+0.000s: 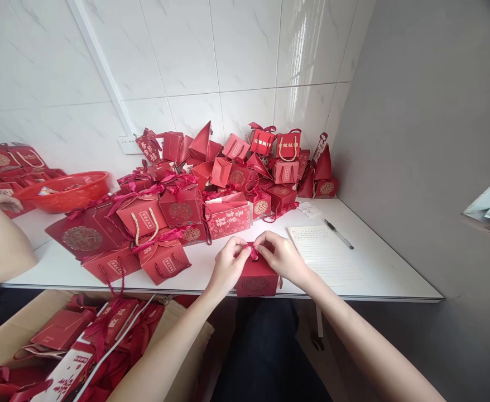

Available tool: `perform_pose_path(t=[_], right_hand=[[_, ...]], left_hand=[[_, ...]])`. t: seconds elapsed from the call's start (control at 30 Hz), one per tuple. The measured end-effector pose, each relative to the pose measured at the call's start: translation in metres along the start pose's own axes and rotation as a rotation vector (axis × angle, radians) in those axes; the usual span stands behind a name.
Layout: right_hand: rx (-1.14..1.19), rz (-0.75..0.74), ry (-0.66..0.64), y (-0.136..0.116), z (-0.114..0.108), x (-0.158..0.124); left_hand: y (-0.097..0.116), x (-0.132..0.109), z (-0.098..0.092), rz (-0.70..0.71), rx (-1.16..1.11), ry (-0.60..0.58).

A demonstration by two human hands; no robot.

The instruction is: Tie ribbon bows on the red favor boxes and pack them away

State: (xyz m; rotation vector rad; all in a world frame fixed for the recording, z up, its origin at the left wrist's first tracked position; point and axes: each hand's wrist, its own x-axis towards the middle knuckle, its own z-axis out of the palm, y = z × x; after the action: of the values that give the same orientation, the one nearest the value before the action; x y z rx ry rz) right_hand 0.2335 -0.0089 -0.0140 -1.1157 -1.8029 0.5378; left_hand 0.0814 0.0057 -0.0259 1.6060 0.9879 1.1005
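Observation:
A red gift box [256,282] with a round ornament on its front stands at the table's front edge, before me. On its top is a dark pink ribbon [253,253]. My left hand [232,261] pinches the ribbon from the left side. From the right, my right hand [277,254] pinches it too, and the fingertips of both hands almost meet. A bit of cord shows at the box's right side. The fingers partly cover the ribbon, so its exact shape is hidden.
Many red gift boxes [180,209] are heaped along the wall. A notebook [322,251] and a pen [338,233] lie to the right, beside a grey partition [412,139]. At left are a red basket [71,192], another person's arm [2,234] and a carton [39,307] of boxes below.

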Motion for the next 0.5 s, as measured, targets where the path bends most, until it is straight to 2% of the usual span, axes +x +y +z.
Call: perform_pose_path(t=[0.17,0.33,0.5], right_hand=[[-0.070,-0.022,0.023,0.001,-0.002,0.001],[-0.257,-0.234,0.177,-0.001,-0.011,-0.014],[-0.526,-0.337,0.114,-0.001,-0.012,-0.022]], left_hand=[[-0.002,0.000,0.000,0.009,0.012,0.017],[-0.002,0.000,-0.001,-0.005,-0.013,0.029],[-0.003,0.001,0.000,0.003,0.012,0.055]])
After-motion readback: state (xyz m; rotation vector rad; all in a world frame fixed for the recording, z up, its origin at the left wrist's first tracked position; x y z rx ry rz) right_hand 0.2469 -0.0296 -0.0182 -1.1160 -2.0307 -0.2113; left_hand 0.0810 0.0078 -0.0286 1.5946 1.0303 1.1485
